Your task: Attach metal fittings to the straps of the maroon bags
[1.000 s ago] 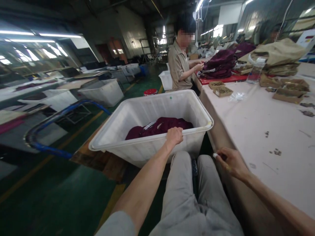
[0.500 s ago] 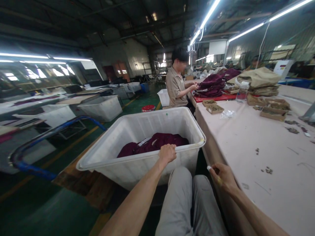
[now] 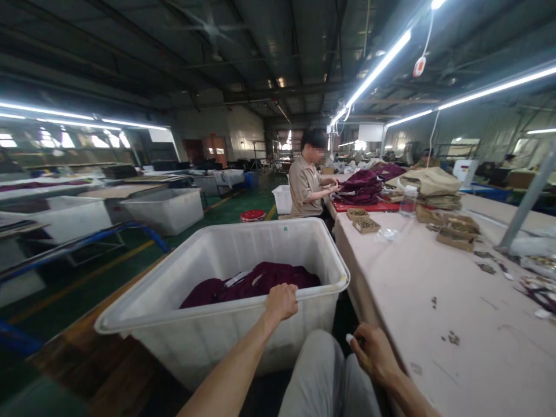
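My left hand (image 3: 281, 302) is closed over the near rim of a large white plastic bin (image 3: 208, 341). Dark maroon cloth (image 3: 278, 277), with a white strip on it, lies bunched at the bottom of the bin. Beside the table's side edge, above my lap, is my right hand (image 3: 374, 351) with its fingers curled in. Something small and white (image 3: 350, 339) shows at its thumb tip; I cannot tell whether it is a wrapping or a held thing. To the right of that hand stretches the pale cloth-covered table (image 3: 417, 266).
Small metal pieces (image 3: 452, 337) lie scattered on the table. Further back are open cardboard boxes (image 3: 367, 225), a clear plastic jar (image 3: 408, 201) and maroon garments (image 3: 360, 186). A person (image 3: 306, 182) works there. At left are a wooden platform (image 3: 99, 353) and blue rail (image 3: 99, 236).
My view has tilted up and turned slightly right, so the bin and table appear shifted left and lower. Both hands keep their hold and shape.
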